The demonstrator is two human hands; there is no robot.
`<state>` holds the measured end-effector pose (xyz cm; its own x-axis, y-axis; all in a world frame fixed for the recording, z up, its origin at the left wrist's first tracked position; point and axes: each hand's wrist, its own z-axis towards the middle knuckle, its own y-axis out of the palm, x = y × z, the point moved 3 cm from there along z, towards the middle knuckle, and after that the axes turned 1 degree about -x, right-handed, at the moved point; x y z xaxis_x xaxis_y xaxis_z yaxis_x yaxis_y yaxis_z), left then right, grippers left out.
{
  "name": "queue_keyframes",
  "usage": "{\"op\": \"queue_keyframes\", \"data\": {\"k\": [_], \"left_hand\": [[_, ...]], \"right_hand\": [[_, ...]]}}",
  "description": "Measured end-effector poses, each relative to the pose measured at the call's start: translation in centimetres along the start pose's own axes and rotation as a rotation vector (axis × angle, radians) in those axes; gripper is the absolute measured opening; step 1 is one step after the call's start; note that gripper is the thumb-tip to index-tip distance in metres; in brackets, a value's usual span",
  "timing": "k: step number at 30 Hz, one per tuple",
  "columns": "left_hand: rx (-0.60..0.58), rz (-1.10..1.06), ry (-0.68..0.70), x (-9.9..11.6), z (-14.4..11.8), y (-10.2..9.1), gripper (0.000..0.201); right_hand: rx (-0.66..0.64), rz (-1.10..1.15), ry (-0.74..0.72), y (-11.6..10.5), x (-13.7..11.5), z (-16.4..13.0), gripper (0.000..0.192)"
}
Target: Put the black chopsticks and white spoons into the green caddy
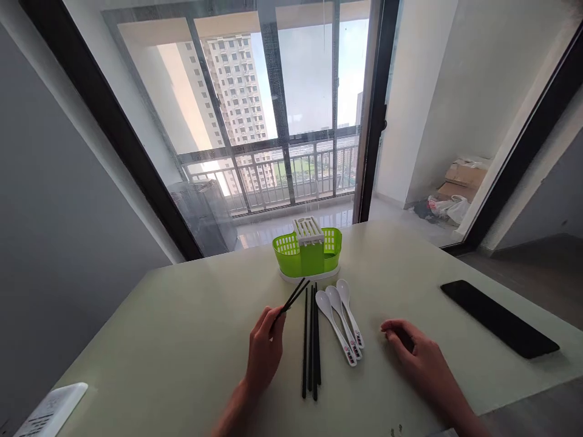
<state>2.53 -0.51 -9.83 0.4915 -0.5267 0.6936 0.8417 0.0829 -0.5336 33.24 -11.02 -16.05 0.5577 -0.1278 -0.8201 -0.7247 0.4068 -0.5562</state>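
My left hand point(265, 349) is closed around a pair of black chopsticks point(295, 295), whose far ends point up and to the right. Just right of it, several more black chopsticks point(311, 340) lie side by side on the table. Three white spoons point(339, 321) with printed handles are fanned out beside them, bowls facing away from me. My right hand point(412, 349) rests near the table to the right of the spoons, fingers curled and holding nothing I can see. Behind the chopsticks stands a green utensil basket point(307, 255) with a white slotted top point(308, 230) and a white base.
A long black case point(498, 318) lies at the right of the pale table point(195, 346). At the lower left edge is a white object point(54, 409) with print on it. Beyond the table are a glass door and a balcony, with cardboard boxes point(464, 176) and bags at the right.
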Motion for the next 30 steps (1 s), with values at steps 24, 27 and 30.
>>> {"op": "queue_keyframes", "data": {"k": [24, 27, 30], "left_hand": [[-0.052, -0.773, -0.400, -1.1, 0.2, 0.6, 0.063], [-0.084, -0.773, -0.414, -0.8, 0.1, 0.7, 0.064], [-0.064, -0.732, -0.416, -0.6, 0.1, 0.7, 0.065]], "right_hand": [[-0.003, 0.011, -0.022, 0.4, 0.1, -0.2, 0.039], [-0.005, 0.027, -0.016, 0.7, 0.2, -0.1, 0.039], [-0.005, 0.040, -0.025, 0.9, 0.3, 0.0, 0.039]]}}
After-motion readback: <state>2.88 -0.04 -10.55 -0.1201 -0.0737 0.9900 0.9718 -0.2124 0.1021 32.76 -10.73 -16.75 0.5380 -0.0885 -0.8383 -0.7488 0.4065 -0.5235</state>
